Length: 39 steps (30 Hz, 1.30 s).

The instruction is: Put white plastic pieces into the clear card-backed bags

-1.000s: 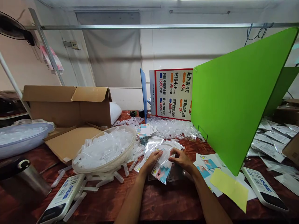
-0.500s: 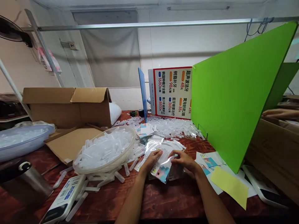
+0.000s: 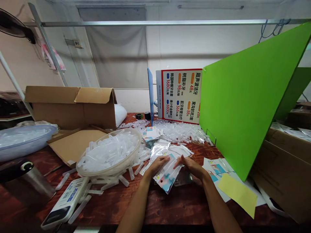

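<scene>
1. The left hand (image 3: 157,164) pinches the shiny packet (image 3: 167,178) above the table (image 3: 182,210).
2. The right hand (image 3: 194,167) touches its edge; I can't tell how tightly.
3. Soft fingers should stop bends.

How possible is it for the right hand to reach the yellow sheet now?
Probably yes: the yellow sheet lies uncovered, with only flat printed cards between, though the right hand is at the clear bag.

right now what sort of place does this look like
Probably a small packing workshop: a basket heaped with clear plastic tubes, printed cards in clear sleeves in the hands, and an open cardboard box on the worktable.
</scene>
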Each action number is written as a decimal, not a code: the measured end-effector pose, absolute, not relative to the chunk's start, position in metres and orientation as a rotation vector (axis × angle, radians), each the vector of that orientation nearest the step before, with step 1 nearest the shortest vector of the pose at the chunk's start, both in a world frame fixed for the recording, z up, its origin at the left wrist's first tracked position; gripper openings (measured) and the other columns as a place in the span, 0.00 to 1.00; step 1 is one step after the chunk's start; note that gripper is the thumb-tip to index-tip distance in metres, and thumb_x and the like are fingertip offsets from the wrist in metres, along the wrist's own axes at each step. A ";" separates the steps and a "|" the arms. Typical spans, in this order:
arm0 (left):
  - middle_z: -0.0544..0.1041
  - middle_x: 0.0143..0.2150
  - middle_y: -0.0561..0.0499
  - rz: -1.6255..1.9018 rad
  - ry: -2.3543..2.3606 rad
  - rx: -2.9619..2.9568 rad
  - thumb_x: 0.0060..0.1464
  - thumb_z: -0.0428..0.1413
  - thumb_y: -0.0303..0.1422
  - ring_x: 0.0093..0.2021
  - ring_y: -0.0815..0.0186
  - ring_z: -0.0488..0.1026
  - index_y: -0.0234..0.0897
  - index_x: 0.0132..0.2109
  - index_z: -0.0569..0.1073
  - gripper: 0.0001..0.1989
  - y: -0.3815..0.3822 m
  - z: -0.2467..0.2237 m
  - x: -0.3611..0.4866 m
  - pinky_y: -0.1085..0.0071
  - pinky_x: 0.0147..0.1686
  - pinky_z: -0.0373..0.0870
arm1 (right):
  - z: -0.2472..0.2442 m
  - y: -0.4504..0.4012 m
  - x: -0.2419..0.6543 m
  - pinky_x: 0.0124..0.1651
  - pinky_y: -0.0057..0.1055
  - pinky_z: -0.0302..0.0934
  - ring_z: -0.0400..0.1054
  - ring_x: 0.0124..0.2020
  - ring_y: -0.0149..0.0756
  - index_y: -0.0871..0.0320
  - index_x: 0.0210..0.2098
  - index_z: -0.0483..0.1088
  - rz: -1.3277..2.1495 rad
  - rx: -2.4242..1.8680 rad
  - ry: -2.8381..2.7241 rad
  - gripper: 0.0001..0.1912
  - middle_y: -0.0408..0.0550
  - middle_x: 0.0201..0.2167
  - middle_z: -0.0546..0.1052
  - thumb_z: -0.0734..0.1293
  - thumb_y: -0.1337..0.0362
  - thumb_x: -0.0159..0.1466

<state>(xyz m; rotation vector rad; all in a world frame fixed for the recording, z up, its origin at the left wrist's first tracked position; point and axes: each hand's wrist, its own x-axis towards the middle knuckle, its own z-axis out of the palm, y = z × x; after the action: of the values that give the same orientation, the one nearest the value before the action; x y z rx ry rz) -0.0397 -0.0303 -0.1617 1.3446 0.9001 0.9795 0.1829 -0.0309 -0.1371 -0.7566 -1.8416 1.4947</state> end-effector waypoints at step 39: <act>0.55 0.20 0.58 0.709 0.981 1.574 0.43 0.60 0.56 0.23 0.74 0.49 0.35 0.21 0.63 0.28 -0.034 -0.154 -0.051 0.71 0.24 0.44 | -0.137 -0.029 0.190 0.26 0.24 0.61 0.66 0.22 0.29 0.63 0.30 0.77 1.764 -0.987 -1.905 0.16 0.41 0.20 0.73 0.78 0.60 0.45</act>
<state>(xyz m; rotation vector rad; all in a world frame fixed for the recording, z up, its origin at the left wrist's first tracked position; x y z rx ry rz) -0.0514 -0.0337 -0.1543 1.5743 0.9810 0.7091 0.1895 -0.0288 -0.1366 -0.9866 -1.9053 1.7639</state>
